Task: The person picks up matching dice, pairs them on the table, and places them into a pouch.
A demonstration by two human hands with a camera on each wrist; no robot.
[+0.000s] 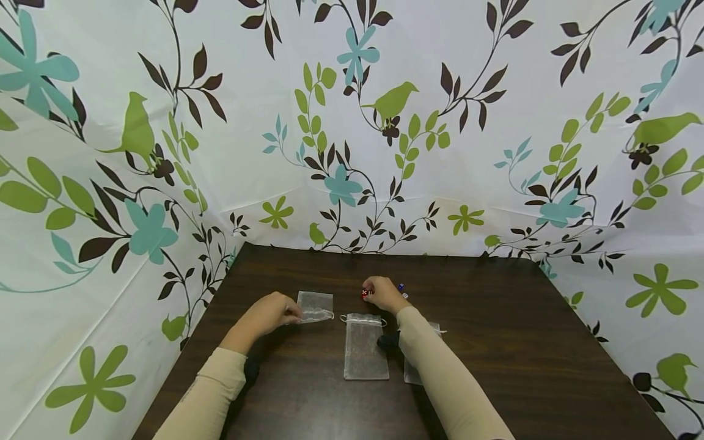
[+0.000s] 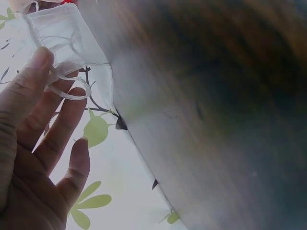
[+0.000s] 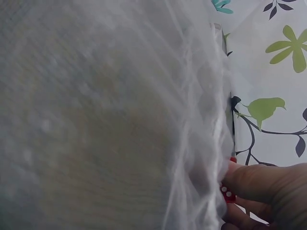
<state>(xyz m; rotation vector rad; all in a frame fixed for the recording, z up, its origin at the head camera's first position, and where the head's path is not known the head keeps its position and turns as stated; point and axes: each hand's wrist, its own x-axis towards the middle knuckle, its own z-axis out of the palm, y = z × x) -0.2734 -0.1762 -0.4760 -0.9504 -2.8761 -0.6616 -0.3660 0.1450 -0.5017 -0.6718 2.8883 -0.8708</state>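
Observation:
My left hand [image 1: 273, 311] pinches the mouth of a small sheer white drawstring bag [image 1: 316, 301] between thumb and forefinger. In the left wrist view the bag's cord loop [image 2: 72, 91] hangs by the fingers, and the other fingers are loosely bent. My right hand [image 1: 387, 295] pinches red dice [image 1: 365, 294] with white dots, to the right of that bag. A red die [image 3: 228, 194] shows between thumb and fingers in the right wrist view, partly hidden by blurred sheer fabric [image 3: 110, 115]. How many dice it holds I cannot tell.
A second sheer bag [image 1: 366, 354] lies flat in the middle of the dark wooden table [image 1: 495, 318]. A third bag [image 1: 412, 371] is partly under the right forearm. Beyond the right hand are a blue die [image 1: 401, 286] and a whitish die [image 1: 405, 296]. Patterned cloth surrounds the table.

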